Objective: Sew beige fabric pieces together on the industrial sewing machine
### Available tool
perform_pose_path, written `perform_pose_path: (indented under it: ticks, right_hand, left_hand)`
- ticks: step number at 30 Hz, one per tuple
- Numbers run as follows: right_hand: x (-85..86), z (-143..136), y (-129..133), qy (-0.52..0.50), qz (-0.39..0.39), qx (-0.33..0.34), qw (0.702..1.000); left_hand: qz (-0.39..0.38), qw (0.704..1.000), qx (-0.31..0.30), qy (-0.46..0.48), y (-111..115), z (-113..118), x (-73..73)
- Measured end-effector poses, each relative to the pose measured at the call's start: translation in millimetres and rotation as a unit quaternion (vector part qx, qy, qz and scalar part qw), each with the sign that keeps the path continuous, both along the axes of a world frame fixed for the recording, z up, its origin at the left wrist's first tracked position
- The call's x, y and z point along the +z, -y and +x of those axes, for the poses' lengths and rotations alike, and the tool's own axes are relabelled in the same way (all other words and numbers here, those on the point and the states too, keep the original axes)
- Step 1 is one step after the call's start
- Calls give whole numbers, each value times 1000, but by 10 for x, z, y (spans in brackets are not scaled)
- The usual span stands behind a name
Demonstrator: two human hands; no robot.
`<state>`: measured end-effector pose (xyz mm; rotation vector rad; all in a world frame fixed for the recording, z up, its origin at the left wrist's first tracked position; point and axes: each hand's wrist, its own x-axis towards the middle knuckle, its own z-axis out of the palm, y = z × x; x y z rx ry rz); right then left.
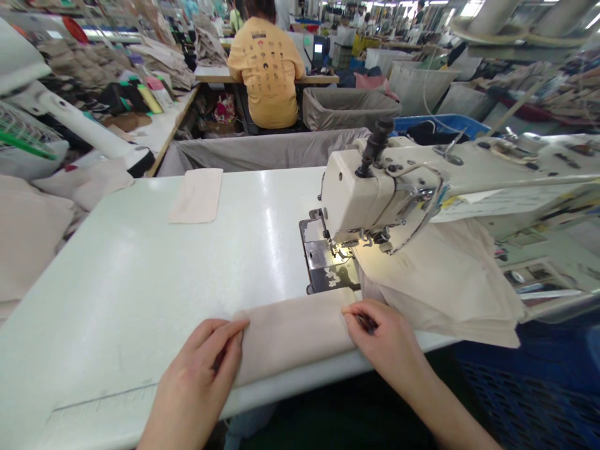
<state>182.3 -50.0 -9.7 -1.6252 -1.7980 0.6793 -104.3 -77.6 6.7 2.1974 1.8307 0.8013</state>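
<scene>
Pinching the far corners of a pale cloth [293, 337], two bare hands work at the near edge of a pale green counter [117, 281]. The left hand [190, 369] has thumb and forefinger together on the cloth's left end; the right hand [384, 340] is closed the same way on its right end. Between them the cloth lies flat and looks folded into a band, its long near side along the counter's edge. Line marks [105, 397] run across the counter by the left hand.

Just beyond the cloth is the metal plate [321, 255] of a lit sewing machine [359, 194]. The band is laid out, but it lies short of the needle area; whether it carries any stitching cannot be told. To the right, layered cloth pieces [440, 281] spread beside the machine; how many are finished is unclear. A small pale piece [199, 195] lies flat, well apart, at the counter's far left.

Farther off are a grey cloth-lined bin [262, 150] and a person in a yellow shirt [269, 72], back turned, at another counter [213, 79].
</scene>
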Motion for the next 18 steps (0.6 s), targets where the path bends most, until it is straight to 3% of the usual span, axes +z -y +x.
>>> perform_pose_path:
  ticks: [18]
  right_hand:
    - [-4,13,20,-9,-8,-5,1000]
  left_hand:
    - [30,998,-22,-46,67,34,-47]
